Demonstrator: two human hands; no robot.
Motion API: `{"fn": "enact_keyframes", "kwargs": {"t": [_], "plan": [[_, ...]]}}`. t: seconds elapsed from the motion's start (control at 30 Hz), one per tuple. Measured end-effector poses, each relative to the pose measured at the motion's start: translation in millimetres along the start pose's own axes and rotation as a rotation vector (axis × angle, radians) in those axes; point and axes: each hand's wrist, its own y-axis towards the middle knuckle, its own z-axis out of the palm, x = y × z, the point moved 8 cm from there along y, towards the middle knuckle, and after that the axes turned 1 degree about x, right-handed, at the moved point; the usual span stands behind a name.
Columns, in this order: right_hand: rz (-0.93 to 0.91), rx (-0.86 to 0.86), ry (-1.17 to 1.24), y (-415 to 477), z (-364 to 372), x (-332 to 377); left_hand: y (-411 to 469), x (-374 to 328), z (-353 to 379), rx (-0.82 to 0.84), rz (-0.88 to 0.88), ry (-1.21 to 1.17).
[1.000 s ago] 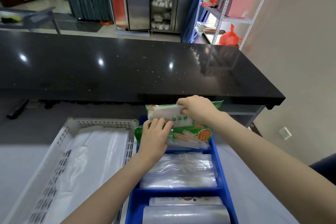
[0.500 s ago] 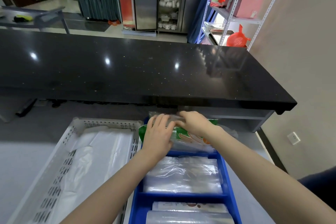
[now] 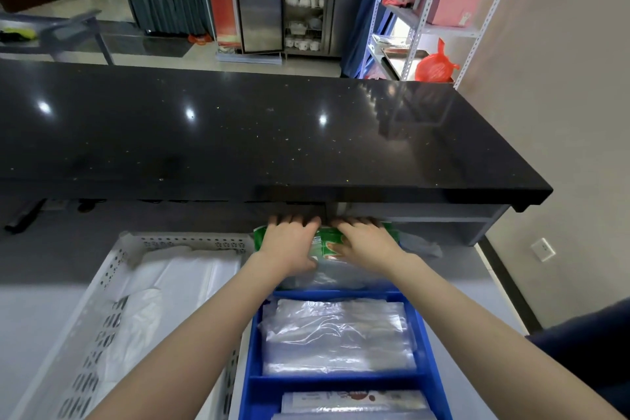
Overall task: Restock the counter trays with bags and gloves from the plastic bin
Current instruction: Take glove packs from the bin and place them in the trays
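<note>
Both hands had dropped and pushed forward since 1 second earlier, when the right one held a packet lifted clear. Now the green packets point(image 3: 325, 242) lay in the far compartment of the blue tray point(image 3: 254, 351), at the upper middle of the frame. The fingers point(image 3: 293, 220) of the left hand point(image 3: 289, 244) and those of the right hand point(image 3: 366, 242) were stretched nearly flat, pressing on the packets rather than gripping. The tips were blurred in shadow, so I couldn't tell whether any hooked over the far edge.

To my eye the glossy packets could slide off each other, or spring up once the pressure eased, and spill past the tray's far wall. The black counter point(image 3: 272, 133) overhung the fingertips, so a quick lift risked knocking the knuckles.

The white basket point(image 3: 136, 242) sat just beside the tray on the left, and 1 divider fenced off the clear bags point(image 3: 337, 334) below. Open room lay toward the bottom of the frame and on the bare surface to the right.
</note>
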Motion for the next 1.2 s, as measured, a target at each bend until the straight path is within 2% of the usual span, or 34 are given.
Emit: {"fn": "enact_keyframes", "kwargs": {"t": [0.1,0.2,0.33,0.4,0.5,0.57,0.63,0.73,0.83,0.97,1.1,1.2], "plan": [[-0.029,-0.003,0.006,-4,-5,-1,3,4,0,0.021,0.009,-0.023],[-0.034,-0.154,-0.068,-21,-14,2,2,3,0,0.014,-0.013,0.002],[-0.093,-0.425,-0.001,-58,-27,8,-16,1,-6,-0.160,-0.007,0.006],[-0.195,-0.532,-0.044,-79,-23,13,-32,1,-10,-0.233,0.013,-0.050],[-0.318,-0.467,-0.163,-98,6,20,-60,-6,-17,-0.403,0.123,-0.099],[-0.282,-0.351,-0.202,-96,24,14,-74,-14,-14,-0.462,0.227,-0.043],[-0.185,-0.226,-0.204,-87,35,4,-78,-21,-1,-0.401,0.260,0.026],[-0.111,-0.116,-0.190,-74,44,-3,-72,-16,23,-0.205,0.184,0.046],[-0.125,-0.149,-0.177,-75,37,1,-72,-13,29,-0.151,0.136,0.073],[-0.185,-0.321,-0.123,-91,7,13,-89,-16,4,-0.274,0.097,0.008],[-0.310,-0.451,-0.040,-102,-12,41,-127,0,-11,-0.324,-0.042,-0.145],[-0.467,-0.436,0.015,-99,-14,87,-173,24,-19,-0.359,-0.189,-0.201]]}}
